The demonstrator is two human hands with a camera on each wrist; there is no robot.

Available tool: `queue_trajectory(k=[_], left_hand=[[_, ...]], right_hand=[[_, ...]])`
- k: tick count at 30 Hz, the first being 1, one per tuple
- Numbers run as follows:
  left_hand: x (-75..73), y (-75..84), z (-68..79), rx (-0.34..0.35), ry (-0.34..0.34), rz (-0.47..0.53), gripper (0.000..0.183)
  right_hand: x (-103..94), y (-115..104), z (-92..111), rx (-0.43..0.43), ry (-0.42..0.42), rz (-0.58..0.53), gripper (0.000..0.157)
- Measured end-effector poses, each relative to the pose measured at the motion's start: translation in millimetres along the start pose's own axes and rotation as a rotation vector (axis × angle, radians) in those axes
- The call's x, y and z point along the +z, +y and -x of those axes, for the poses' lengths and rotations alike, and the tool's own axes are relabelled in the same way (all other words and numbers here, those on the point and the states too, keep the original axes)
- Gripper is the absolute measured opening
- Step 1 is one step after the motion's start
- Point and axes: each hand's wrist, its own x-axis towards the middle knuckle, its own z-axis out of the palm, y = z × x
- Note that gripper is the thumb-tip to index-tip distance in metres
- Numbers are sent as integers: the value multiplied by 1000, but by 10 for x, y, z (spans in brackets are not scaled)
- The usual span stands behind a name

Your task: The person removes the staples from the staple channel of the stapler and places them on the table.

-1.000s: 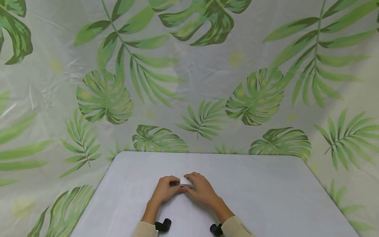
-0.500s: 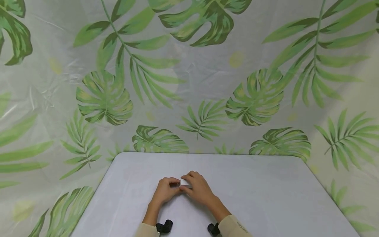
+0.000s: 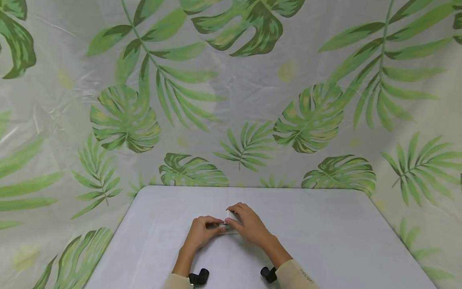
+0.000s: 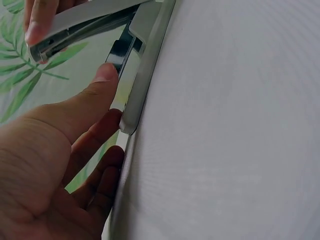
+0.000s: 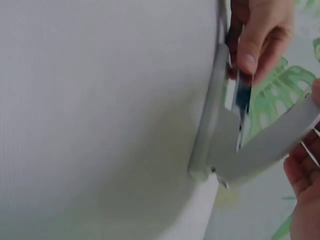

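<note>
A pale grey-white stapler [image 4: 146,75] lies low over the table with its top arm [image 5: 272,150] swung up from its base [image 5: 207,120]. Between them shows the dark metal magazine [image 5: 243,95]. My left hand [image 3: 202,232] holds the front end, its thumb [image 4: 106,75] on the magazine's tip and other fingers close to the base's end. The raised top arm is gripped by my right hand [image 3: 250,225]; its fingertips [image 4: 37,27] show at the arm's free end in the left wrist view. A spring shows inside that arm.
The hands work near the middle of a white-covered table [image 3: 325,233]. Behind it hangs a leaf-patterned sheet [image 3: 252,100]. A black wrist camera [image 3: 199,277] sits at the left sleeve, another camera [image 3: 268,275] at the right.
My right hand has moved a little up and right, lifting the stapler's top arm away from its base. The left hand has stayed nearly in place at the front end.
</note>
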Motion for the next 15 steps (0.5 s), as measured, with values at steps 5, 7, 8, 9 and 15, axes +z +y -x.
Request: queue_trajectory(k=[5, 7, 8, 9, 15], left_hand=[[-12, 15, 7, 1, -5, -3, 22], [-14, 18, 8, -2, -8, -7, 23], [-16, 20, 9, -3, -9, -7, 24], [-17, 21, 9, -6, -9, -5, 24], [-13, 19, 17, -26, -6, -2, 23]], right_hand=[[-151, 58, 38, 5, -33, -61, 46], [-211, 81, 54, -2, -36, -84, 45], [-239, 95, 62, -3, -36, -90, 44], [-268, 110, 71, -2, -37, -96, 42], [-414, 193, 125, 8, -30, -91, 39]])
